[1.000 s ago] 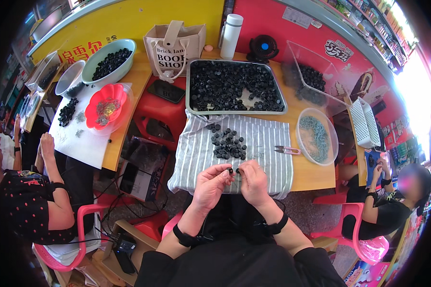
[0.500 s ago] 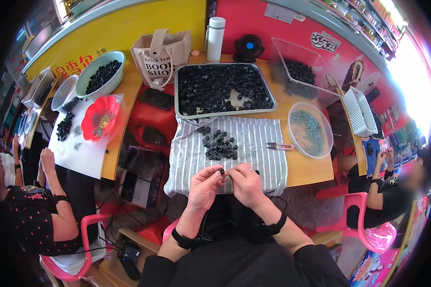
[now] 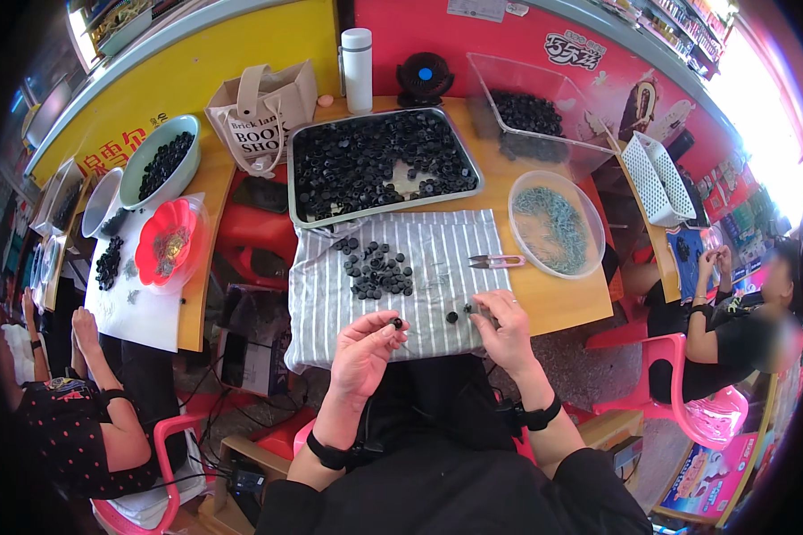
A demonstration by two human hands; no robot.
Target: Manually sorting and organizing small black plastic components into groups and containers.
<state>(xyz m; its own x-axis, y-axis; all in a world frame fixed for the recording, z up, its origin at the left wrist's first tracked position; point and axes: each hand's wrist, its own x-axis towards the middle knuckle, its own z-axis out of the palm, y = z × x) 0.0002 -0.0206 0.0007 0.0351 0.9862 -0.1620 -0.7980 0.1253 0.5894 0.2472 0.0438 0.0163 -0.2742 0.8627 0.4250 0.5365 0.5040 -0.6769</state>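
Observation:
My left hand (image 3: 364,355) pinches a small black round cap (image 3: 396,324) between thumb and fingertips, above the near edge of a grey-and-white striped cloth (image 3: 317,312). At the cloth's right front, my right hand (image 3: 507,334) has its fingertips closed on a small dark piece, partly hidden by them. Just left of those fingertips lies a loose black cap (image 3: 452,316). Beyond my hands, several black caps (image 3: 379,272) form a loose pile on the cloth. A few thin metal bits (image 3: 437,275) lie right of the pile, near small pink-handled snips (image 3: 497,261).
A tray (image 3: 296,192) of black caps stands behind the cloth. Right of it are a round clear tub (image 3: 514,234) of fine bluish-grey pieces and a clear bin (image 3: 580,160). A white bottle (image 3: 357,71), fan (image 3: 425,78) and cloth bag (image 3: 263,107) stand behind. People sit either side.
My hands have parted: the right moved right, down to the cloth, while the left stays raised with the black cap. The view has shifted slightly.

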